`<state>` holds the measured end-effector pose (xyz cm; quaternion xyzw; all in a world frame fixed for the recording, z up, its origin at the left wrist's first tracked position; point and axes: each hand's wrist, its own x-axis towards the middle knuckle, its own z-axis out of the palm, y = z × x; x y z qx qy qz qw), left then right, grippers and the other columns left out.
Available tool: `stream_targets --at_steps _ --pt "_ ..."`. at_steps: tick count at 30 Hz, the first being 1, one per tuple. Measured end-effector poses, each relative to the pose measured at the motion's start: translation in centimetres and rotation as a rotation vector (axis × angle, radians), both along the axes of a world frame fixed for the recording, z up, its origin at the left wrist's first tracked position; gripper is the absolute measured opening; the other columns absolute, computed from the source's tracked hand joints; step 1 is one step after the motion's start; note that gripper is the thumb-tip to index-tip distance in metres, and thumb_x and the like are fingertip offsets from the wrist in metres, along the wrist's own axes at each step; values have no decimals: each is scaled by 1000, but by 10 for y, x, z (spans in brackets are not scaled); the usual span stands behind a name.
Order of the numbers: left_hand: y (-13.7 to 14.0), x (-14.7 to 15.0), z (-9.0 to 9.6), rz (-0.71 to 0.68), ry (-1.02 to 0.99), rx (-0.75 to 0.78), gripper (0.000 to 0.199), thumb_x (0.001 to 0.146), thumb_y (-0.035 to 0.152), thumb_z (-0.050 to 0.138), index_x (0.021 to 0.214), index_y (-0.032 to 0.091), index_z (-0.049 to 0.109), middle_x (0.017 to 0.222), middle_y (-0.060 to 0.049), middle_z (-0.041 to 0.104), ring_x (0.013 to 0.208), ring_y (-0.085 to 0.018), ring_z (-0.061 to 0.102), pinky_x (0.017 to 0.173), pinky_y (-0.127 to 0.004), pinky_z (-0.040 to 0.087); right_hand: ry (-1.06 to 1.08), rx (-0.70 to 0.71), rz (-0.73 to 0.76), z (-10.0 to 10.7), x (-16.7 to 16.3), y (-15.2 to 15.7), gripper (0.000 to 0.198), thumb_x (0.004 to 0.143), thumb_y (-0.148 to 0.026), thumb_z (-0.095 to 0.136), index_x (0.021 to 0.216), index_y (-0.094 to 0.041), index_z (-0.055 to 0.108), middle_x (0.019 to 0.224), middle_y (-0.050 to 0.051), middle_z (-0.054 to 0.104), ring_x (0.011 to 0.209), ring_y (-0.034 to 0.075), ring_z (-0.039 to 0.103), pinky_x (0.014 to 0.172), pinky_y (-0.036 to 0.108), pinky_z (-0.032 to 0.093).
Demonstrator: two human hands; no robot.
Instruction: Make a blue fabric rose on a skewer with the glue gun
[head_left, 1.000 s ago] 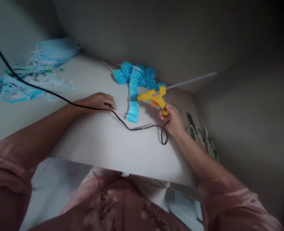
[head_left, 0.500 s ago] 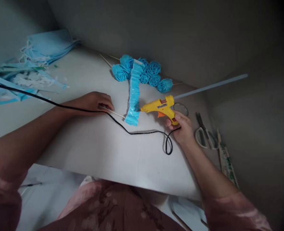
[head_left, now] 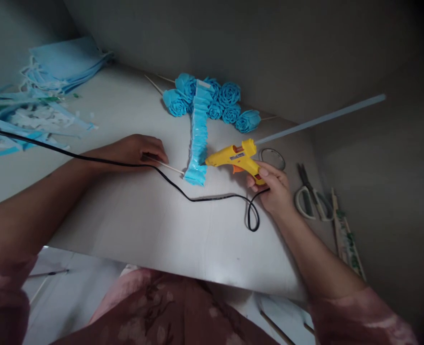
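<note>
My left hand [head_left: 147,149] is closed on a thin wooden stick [head_left: 170,168], whose far end meets the lower end of a pleated blue strip [head_left: 199,132]. The strip lies lengthwise on the table, with shiny glue along it. My right hand [head_left: 272,187] grips a yellow glue gun [head_left: 233,155] by its handle. The gun's nozzle points left, at the strip's lower part. A long translucent glue stick [head_left: 323,118] juts from the gun's back. Several blue rolled flowers [head_left: 229,93] on sticks lie at the strip's upper end.
A black cord [head_left: 205,199] runs from the gun across the table and over my left forearm. Blue face masks [head_left: 68,62] are stacked at the far left beside cut scraps [head_left: 35,117]. A roll of tape [head_left: 273,159], scissors [head_left: 311,199] and a narrow packet [head_left: 347,235] lie at the right.
The glue gun's nozzle has shifted slightly along the strip's lower part, and the glue stick's far end sits higher. The left hand keeps its hold on the stick. The whole view has shifted a little.
</note>
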<state>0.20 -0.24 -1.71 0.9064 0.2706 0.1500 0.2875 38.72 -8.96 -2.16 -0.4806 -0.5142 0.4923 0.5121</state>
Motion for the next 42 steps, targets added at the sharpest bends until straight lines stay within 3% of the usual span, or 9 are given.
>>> stream_targets --at_steps 11,22,31,42 --pt "0 2 -1 15 6 -12 48 102 60 55 100 19 80 95 -9 72 84 -18 66 76 -23 48 -53 15 47 -5 -1 1 31 82 -49 77 98 -24 81 62 -1 62 55 13 51 49 26 40" --pt "-2 2 3 -8 -24 -41 59 101 68 52 102 16 81 95 -9 71 84 -16 65 75 -24 49 -22 23 -60 4 -6 -1 35 76 -55 78 93 -24 80 58 -1 57 53 13 49 45 27 37" --pt "-2 2 1 -23 -41 2 55 104 63 52 101 17 81 95 -8 71 82 -14 63 73 -23 48 -74 38 36 -3 -2 -1 35 79 -55 79 96 -25 81 63 0 62 57 14 54 49 27 43" --pt "-1 2 2 -27 -22 -14 56 103 66 51 102 18 81 96 -8 73 85 -15 63 78 -24 49 -70 45 -31 4 -5 -3 39 76 -58 77 96 -24 81 60 0 59 54 14 51 47 28 41"
